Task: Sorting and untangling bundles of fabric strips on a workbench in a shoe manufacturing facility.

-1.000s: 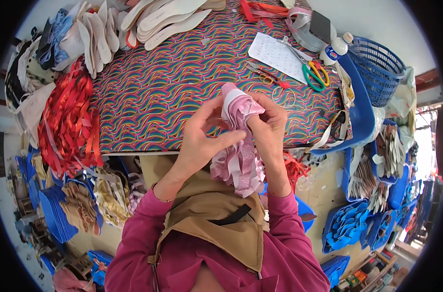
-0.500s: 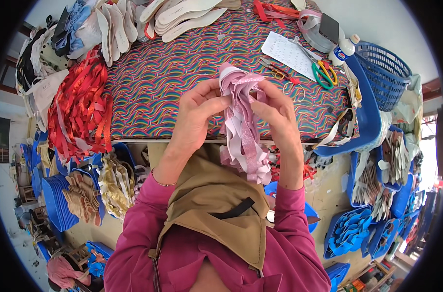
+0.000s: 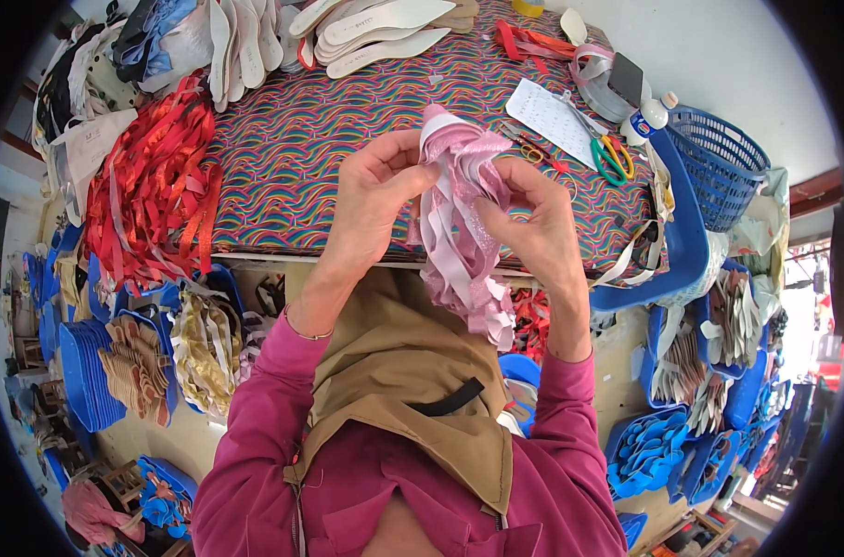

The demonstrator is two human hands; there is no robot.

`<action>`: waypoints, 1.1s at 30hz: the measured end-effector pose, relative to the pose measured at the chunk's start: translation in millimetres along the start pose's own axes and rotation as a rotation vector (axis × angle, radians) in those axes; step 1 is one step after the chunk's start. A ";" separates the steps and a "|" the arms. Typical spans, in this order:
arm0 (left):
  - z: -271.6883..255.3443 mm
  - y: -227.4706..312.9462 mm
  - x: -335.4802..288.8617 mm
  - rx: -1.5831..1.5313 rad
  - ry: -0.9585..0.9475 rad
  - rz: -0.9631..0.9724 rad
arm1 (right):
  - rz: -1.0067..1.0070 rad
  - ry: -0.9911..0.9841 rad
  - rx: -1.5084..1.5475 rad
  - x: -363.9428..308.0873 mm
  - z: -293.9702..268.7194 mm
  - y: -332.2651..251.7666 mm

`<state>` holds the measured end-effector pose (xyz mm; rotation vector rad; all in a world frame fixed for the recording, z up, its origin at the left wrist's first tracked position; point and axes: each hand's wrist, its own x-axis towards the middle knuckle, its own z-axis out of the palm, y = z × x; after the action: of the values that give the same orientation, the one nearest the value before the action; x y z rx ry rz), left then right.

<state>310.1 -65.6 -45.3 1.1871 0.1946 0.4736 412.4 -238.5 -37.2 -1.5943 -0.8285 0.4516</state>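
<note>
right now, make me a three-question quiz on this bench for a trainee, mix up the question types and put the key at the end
1. Which item do the left hand and right hand hold between them: (a) a pair of scissors, (b) a bundle of glittery pink strips, (c) a white insole?

2. True or false: the heap of red ribbons lies to the left of both hands.

3. Fill in the colour: the openwork basket at the upper right is ____.

Key: 1. b; 2. true; 3. blue.
</note>
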 end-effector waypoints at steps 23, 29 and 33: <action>17.1 -10.3 1.7 0.239 0.073 0.212 | -0.214 0.298 -0.116 3.2 26.2 4.1; 19.6 -19.0 0.6 0.342 0.124 0.250 | -0.380 0.470 -0.559 8.0 36.1 6.0; 11.2 -16.9 2.5 0.241 0.053 0.134 | -0.307 0.469 -0.694 13.6 24.0 11.7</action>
<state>321.0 -78.8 -56.5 1.4298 0.2234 0.6123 407.7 -212.4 -51.2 -2.0371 -0.8869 -0.4742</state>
